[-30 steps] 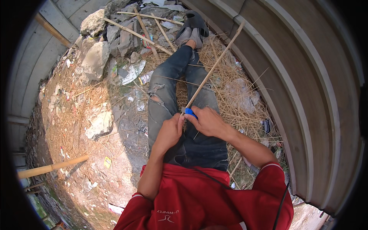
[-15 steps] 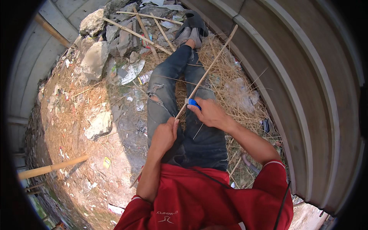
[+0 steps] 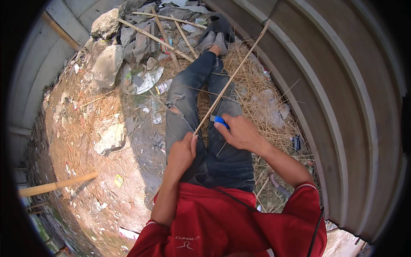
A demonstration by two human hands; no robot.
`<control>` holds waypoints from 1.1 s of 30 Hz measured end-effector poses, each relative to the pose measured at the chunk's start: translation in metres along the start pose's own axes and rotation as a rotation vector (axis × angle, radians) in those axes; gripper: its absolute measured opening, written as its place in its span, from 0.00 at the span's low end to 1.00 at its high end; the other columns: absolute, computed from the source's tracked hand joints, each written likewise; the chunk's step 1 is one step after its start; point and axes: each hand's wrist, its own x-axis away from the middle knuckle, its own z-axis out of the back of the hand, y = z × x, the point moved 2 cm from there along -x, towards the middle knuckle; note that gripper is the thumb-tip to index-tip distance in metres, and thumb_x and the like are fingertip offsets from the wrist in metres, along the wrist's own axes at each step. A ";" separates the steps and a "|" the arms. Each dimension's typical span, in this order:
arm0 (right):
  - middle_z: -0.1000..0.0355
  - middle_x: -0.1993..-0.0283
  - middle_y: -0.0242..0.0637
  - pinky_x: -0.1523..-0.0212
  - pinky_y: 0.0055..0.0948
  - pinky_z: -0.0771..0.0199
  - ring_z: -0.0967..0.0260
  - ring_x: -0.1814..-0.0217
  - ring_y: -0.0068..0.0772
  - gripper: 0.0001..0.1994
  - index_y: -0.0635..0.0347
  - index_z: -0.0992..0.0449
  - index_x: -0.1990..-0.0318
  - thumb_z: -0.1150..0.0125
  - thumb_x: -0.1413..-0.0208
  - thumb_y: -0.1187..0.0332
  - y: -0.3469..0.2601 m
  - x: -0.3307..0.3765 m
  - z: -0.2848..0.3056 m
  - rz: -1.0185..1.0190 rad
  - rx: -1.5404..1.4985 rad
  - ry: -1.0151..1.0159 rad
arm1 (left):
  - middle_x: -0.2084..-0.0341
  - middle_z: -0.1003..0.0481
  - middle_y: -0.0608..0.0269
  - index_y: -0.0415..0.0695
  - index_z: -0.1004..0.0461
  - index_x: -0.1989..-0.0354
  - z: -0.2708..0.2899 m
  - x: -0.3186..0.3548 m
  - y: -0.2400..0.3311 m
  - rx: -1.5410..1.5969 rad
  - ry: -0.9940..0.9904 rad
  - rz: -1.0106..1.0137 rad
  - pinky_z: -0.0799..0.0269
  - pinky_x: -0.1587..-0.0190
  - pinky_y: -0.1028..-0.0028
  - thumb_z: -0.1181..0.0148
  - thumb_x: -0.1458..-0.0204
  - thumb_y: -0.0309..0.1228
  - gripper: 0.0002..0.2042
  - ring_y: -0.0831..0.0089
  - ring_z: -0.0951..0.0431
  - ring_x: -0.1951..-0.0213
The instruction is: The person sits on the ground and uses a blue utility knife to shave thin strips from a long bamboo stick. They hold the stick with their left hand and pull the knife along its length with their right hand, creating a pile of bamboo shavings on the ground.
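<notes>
A long, thin bamboo strip point(image 3: 233, 76) slants up and away to the right over my outstretched legs. My left hand point(image 3: 181, 153) is closed round its near end. In my right hand point(image 3: 242, 132) is a blue utility knife point(image 3: 222, 121), gripped by the handle with the blade pointing left. The blade's tip is beside the strip; whether it touches cannot be made out. Torn dark jeans point(image 3: 184, 107) cover my legs beneath both hands. A thin sliver lies on the jeans below the knife.
Several bamboo sticks point(image 3: 156, 39) lie by the rocks point(image 3: 106, 66) past my feet. Dry straw shavings point(image 3: 252, 85) cover the ground beside my right leg. A corrugated metal wall point(image 3: 338, 94) curves along the right. A thick bamboo pole point(image 3: 60, 186) juts in from the left.
My right hand and the knife have shifted slightly right and down, off the strip. The strip's far end has swung a little up and right, while my left hand keeps its hold.
</notes>
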 end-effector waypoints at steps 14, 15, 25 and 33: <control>0.24 0.70 0.64 0.58 0.59 0.25 0.22 0.61 0.68 0.25 0.71 0.23 0.59 0.50 0.28 0.52 0.014 -0.022 -0.009 0.024 0.018 -0.068 | 0.80 0.24 0.39 0.44 0.28 0.62 0.006 0.013 -0.009 -0.148 -0.039 -0.003 0.30 0.72 0.43 0.47 0.31 0.39 0.12 0.36 0.23 0.75; 0.23 0.69 0.64 0.57 0.59 0.25 0.22 0.60 0.68 0.25 0.71 0.23 0.59 0.51 0.28 0.52 0.014 -0.022 -0.010 0.025 0.054 -0.063 | 0.80 0.24 0.39 0.44 0.28 0.62 0.006 0.014 -0.010 -0.158 -0.036 -0.011 0.29 0.72 0.44 0.47 0.31 0.39 0.11 0.36 0.23 0.75; 0.25 0.67 0.63 0.55 0.49 0.29 0.26 0.61 0.63 0.32 0.72 0.23 0.63 0.55 0.29 0.45 0.230 -0.056 0.123 -0.402 -0.035 0.590 | 0.79 0.25 0.43 0.43 0.26 0.64 0.012 0.043 -0.018 0.070 0.030 0.056 0.30 0.71 0.49 0.47 0.30 0.38 0.13 0.40 0.22 0.74; 0.25 0.72 0.58 0.62 0.57 0.26 0.25 0.67 0.67 0.24 0.66 0.24 0.57 0.48 0.30 0.49 0.049 -0.025 0.009 0.106 -0.019 -0.001 | 0.80 0.26 0.43 0.41 0.25 0.64 0.009 0.009 -0.001 0.159 -0.082 0.182 0.31 0.70 0.51 0.51 0.28 0.41 0.17 0.40 0.22 0.74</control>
